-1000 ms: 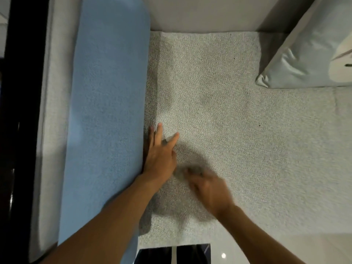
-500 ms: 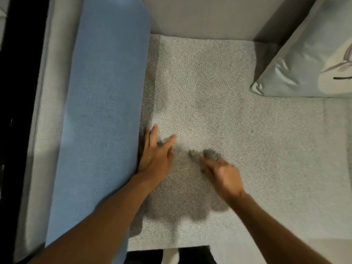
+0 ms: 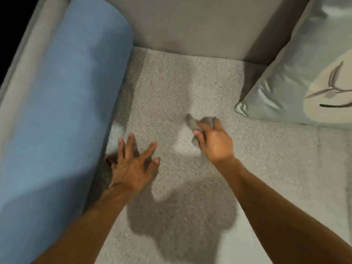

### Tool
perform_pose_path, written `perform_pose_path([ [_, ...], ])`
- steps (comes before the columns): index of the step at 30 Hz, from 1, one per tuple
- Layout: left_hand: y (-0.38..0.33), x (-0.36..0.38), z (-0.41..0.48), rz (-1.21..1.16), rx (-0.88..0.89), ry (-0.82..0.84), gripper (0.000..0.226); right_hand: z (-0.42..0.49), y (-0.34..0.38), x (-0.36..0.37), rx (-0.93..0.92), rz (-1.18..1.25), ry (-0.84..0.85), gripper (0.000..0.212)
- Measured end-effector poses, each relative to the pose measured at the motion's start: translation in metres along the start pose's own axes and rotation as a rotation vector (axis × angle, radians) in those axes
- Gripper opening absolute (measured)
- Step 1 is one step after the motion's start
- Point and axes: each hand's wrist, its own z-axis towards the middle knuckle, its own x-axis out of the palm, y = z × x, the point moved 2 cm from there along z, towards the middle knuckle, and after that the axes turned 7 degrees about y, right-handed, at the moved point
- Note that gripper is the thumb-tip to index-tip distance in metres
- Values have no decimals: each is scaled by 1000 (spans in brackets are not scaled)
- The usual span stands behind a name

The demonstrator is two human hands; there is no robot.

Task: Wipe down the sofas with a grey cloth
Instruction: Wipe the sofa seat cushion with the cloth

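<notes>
Since the earlier frames, the right hand (image 3: 215,143) is travelling away from the left hand (image 3: 131,168), sweeping the grey cloth (image 3: 200,121) toward 1 o'clock across the sofa seat (image 3: 190,86). The head camera is also showing more of the backrest (image 3: 190,25) at 12 o'clock. The step in hand appears to be a wiping stroke over the middle of the seat, with the task judged well short of done, since only this one corner of the sofa is being worked. The right hand is curling its fingers and thumb around the cloth, which is lying bunched at the hand's 12 o'clock and pressing on the seat fabric; how much of the cloth is tucked under the palm cannot be told. The left hand is resting flat on the seat at 7 o'clock of the cloth, fingers straight and spread wide, gripping nothing. Its outer edge is lying just beside the blue bolster (image 3: 66,111) that is filling the 9 o'clock side of the view. A pale pillow (image 3: 285,82) is sitting at 2 o'clock, near the cloth but apart from it. The next move is likely calling for steady downward pressure while carrying the stroke toward the backrest seam or back toward the front edge, with the bunched cloth kept from slipping out of the fingers and clear of the pillow corner.
</notes>
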Motion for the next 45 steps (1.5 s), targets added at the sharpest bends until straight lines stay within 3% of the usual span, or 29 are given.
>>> perform_pose_path([
  [5,-20,-6,-3,26,-120,46,62,-89,-5,26,-165,33,133,43],
  [9,-32,-1,0,-7,-75,-110,59,-66,-7,9,-229,12,1,32],
  [11,-35,6,7,0,-48,-161,57,-15,5,-21,-175,73,-107,44],
  [14,-35,24,18,51,-55,-226,60,58,-4,-28,36,80,-188,13],
  [16,-33,30,21,76,-55,-261,60,71,-3,-21,125,49,-215,16],
  [19,-33,28,19,69,-55,-287,61,7,15,6,-66,32,-147,33],
  [22,-34,23,18,48,-53,-244,61,-68,22,17,-339,42,-4,31],
  [24,-33,22,16,25,-41,-233,61,-61,9,4,-397,5,65,28],
  [25,-32,21,16,18,-35,-233,61,-40,-2,-5,-353,-53,34,29],
  [29,-35,21,17,31,-33,-248,61,50,-57,-40,225,-71,-229,17],
  [30,-38,21,16,20,-34,-257,60,59,-60,-41,283,-87,-251,19],
  [33,-46,21,13,-26,-30,-286,58,15,-40,-21,122,-165,-167,26],
  [35,-54,21,8,-64,-25,-284,56,-64,-24,9,-47,-66,-69,29],
  [38,-66,26,1,-101,-8,-246,54,-203,-5,52,-127,101,218,26],
  [40,-76,31,-5,-124,5,-226,54,-255,7,63,-308,95,225,21],
  [43,-87,39,-10,-124,27,-218,53,-221,-6,36,-470,-15,165,24],
  [45,-91,46,-12,-115,52,-233,52,-177,-26,15,-319,-69,90,28],
])
